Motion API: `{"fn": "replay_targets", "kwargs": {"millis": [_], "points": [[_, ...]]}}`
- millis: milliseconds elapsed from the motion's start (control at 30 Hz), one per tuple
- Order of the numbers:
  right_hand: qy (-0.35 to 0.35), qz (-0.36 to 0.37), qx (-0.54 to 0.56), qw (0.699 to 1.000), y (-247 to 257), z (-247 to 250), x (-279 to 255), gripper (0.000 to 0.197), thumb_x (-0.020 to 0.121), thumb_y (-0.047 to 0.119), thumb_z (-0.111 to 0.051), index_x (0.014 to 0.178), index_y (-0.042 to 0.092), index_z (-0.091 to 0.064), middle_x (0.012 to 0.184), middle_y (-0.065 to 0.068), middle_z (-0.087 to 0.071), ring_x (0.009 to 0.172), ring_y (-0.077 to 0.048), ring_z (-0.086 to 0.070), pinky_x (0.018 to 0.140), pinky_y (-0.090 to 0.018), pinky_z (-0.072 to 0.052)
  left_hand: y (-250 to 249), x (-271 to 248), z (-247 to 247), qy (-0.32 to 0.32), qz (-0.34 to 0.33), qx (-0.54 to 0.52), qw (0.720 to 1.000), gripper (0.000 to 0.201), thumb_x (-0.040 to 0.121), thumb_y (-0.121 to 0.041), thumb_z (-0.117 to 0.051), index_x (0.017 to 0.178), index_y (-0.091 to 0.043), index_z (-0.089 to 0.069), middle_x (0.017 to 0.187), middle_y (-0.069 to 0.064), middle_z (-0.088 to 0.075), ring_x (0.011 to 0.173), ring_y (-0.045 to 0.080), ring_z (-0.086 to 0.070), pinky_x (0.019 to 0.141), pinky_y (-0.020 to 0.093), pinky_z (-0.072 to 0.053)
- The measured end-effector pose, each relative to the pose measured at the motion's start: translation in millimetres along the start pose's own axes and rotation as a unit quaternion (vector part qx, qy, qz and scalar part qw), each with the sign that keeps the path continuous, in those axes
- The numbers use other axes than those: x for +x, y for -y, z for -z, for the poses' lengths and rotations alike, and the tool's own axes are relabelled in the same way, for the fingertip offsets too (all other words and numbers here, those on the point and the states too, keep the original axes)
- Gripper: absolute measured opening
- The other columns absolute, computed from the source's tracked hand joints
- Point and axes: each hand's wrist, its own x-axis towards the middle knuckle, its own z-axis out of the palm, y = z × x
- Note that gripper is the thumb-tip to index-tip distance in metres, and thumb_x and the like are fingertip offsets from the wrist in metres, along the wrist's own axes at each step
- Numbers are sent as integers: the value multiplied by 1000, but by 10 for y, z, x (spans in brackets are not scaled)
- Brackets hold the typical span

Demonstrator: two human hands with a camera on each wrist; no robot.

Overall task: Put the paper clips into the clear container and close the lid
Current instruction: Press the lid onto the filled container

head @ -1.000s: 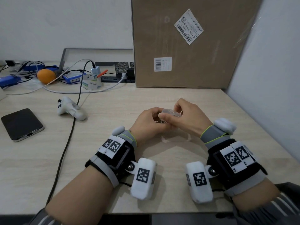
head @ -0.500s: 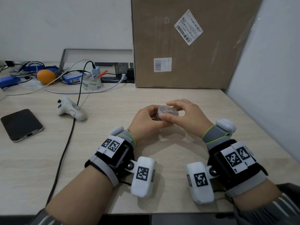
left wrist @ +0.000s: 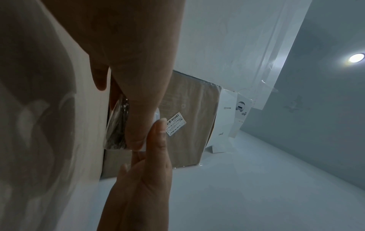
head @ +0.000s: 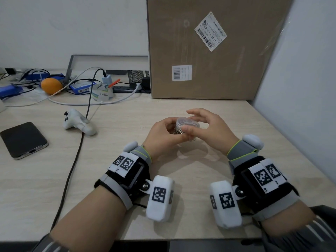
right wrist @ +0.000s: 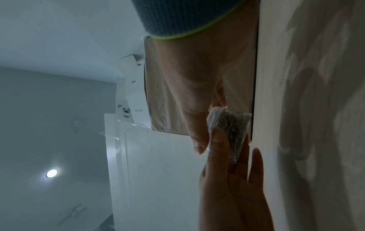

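Hands meet above the desk. My left hand grips the clear container of paper clips; my right hand pinches its lid, other fingers spread.

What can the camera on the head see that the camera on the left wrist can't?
Only the head camera shows the phone, the white game controller, the orange, the black cable and both wrist bands.

Only the left wrist camera shows the white box tucked behind the cardboard box, and a round ceiling light.

Both show the left hand and right hand holding the little clear container full of paper clips, plus the big cardboard box.
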Motion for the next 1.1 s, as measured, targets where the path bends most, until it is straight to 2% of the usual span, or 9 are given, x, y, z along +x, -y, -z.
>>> {"fn": "replay_targets", "kwargs": {"millis": [100,200,300,367,433,500,733,933,1100], "points": [[-24,9,-26,999,3,-38,7,56,57,67,-68,104,39,-60,93,22,-68,109,0,-54,110,-49,-28,-2,-1,7,-3,-8,7,1000,36,73,-6,-80,107,-10,-69,98,2,-75,93,13,-70,88,32,-55],[-52,18,-40,998,13,-58,-1,45,68,53,-73,106,32,-60,89,19,-67,92,30,-42,114,-52,-11,-20,-12,11,-5,-14,1,1000,33,73,-5,-79,105,-10,-70,97,2,-76,88,8,-69,84,25,-54],[-70,17,-45,996,47,-67,-18,43,71,46,-74,108,29,-59,89,13,-67,82,41,-27,115,-51,-6,-36,-16,1,-11,-17,-6,1000,31,73,-3,-77,103,-9,-71,94,1,-76,86,6,-68,82,23,-55],[-79,8,-34,996,68,-101,-11,43,70,47,-75,106,29,-59,88,10,-69,88,36,-31,114,-50,-14,-40,-20,-9,-17,-19,-9,1000,29,74,-2,-76,102,-9,-71,92,0,-75,83,5,-68,80,22,-55],[-94,5,-2,996,85,-133,-11,48,64,52,-75,104,32,-59,88,10,-70,102,13,-47,105,-47,-35,-36,-18,-18,-23,-14,-21,999,28,76,-2,-75,103,-7,-70,92,3,-75,82,8,-69,80,24,-55],[-98,-7,32,995,93,-141,-15,53,62,52,-77,107,32,-59,91,8,-71,97,-8,-62,89,-40,-51,-34,-13,-23,-22,-4,-34,999,31,77,-4,-75,107,-5,-67,96,6,-75,86,12,-70,84,29,-55],[-45,-26,127,991,68,-67,-7,53,64,35,-83,110,21,-61,87,1,-74,84,-14,-70,85,-39,-56,-2,-14,-25,51,18,-24,998,27,84,-22,-72,108,-9,-70,101,11,-74,103,31,-66,94,42,-49],[-44,-38,115,992,19,-134,29,51,62,37,-84,105,17,-64,94,-4,-73,85,-16,-70,79,-37,-58,-5,-10,-9,44,-9,49,998,19,83,-20,-72,100,-10,-73,92,4,-76,83,8,-68,78,25,-52],[-63,-27,88,994,34,-158,28,51,63,37,-83,106,19,-62,93,-3,-72,84,-15,-70,76,-34,-58,37,22,5,17,-20,94,995,20,79,-21,-76,97,-14,-73,90,5,-76,77,6,-65,73,28,-53]]}}
